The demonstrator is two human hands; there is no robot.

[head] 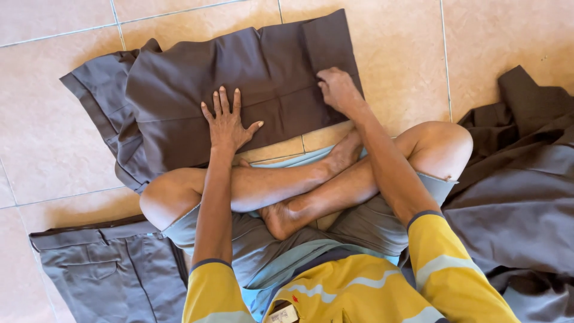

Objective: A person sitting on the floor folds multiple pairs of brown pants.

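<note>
Brown garment (239,78) on tile — left hand (226,122) flat, right hand (338,90) pinching fold.

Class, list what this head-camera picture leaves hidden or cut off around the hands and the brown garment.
- Right fingertips: curled into the brown garment, grip unclear.
- Garment's underside and lower layers: covered by its own folds and the left hand.
- Grey trousers: cut off by the bottom edge, partly under the knee.
- Dark pile: cut off by the right edge.

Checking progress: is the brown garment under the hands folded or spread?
Folded: the brown garment lies doubled over itself, left hand flat on it.
</note>
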